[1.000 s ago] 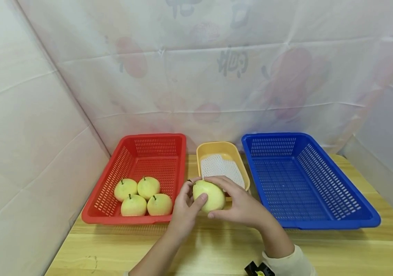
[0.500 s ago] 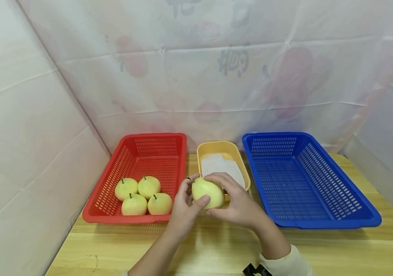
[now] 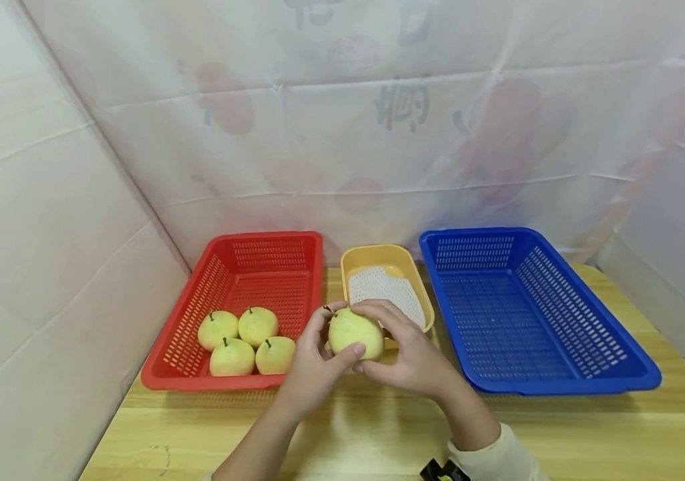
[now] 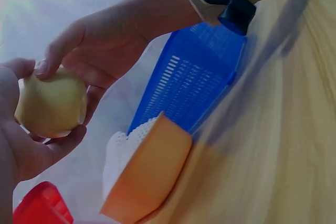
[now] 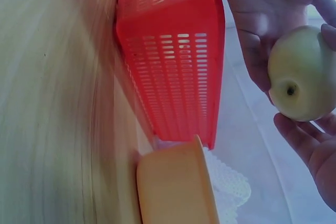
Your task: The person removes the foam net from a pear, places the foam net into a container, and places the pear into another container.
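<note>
A round yellow-green pear [image 3: 354, 334] is held between both hands above the table, its dark stem tilted to the upper left in the head view. My left hand [image 3: 311, 367] grips it from the left, thumb across the near side. From the right, the curled fingers and thumb of my right hand [image 3: 414, 357] hold the same fruit. The right wrist view shows the pear's dimpled end [image 5: 290, 89] facing that camera. Several more pears [image 3: 232, 357] sit in the near part of the red basket [image 3: 222, 383], left of my hands.
Behind the hands stands a small yellow tray [image 3: 378, 254] with white foam netting [image 3: 381, 287] in it. A blue basket [image 3: 565, 386] is at the right. All stand on a wooden table [image 3: 372, 441], with a printed cloth backdrop [image 3: 318, 153] behind.
Both hands have shifted slightly left and up with the pear, which has turned a little between them. The baskets and tray stay in place as the head view drifts slightly.
</note>
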Motion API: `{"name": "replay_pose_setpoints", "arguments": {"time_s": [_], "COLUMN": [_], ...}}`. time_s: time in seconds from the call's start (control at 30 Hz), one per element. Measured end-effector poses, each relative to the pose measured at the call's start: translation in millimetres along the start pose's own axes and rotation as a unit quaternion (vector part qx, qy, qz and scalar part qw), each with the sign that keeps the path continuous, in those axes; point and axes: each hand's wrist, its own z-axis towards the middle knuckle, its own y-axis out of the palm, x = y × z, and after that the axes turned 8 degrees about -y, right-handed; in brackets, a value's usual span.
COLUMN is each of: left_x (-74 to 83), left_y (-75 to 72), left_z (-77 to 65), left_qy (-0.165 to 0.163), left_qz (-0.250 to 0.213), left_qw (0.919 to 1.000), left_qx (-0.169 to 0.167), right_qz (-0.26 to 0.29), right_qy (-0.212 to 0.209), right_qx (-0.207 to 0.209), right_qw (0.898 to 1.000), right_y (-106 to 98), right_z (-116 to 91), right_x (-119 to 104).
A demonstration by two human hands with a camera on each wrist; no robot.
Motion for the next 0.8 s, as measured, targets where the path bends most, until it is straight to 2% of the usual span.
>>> {"name": "replay_pose_setpoints", "arguments": {"time_s": [0.13,0.23,0.33,0.5,0.67,0.8], "left_x": [5.6,9.3,14.1,27.6,41.3,46.0], "left_y": [-5.7,-11.3,-18.4,-37.8,-67.1,-90.3], "left_z": [-1.3,-2.8,-5.0,-6.7,0.8,14.9], "left_qy": [-0.009,-0.015,-0.014,-0.003,-0.001,-0.031], "left_qz": [0.02,0.041,0.061,0.092,0.157,0.253], "left_qw": [0.9997,0.999,0.998,0.9941,0.9833,0.9606], "left_qx": [-0.014,-0.011,0.008,0.058,0.092,0.112], "right_qz": [0.011,0.017,0.027,0.017,-0.008,0.002], "right_qy": [-0.01,-0.008,-0.002,0.016,0.069,0.131], "right_qx": [0.015,0.015,0.008,0.002,-0.012,-0.04], "right_qw": [1.0,1.0,1.0,1.0,0.997,0.991], "right_y": [3,6,9,15,27,42], "right_z": [0,1,3,5,3,5], "right_x": [-1,-1,0,2,4,3]}}
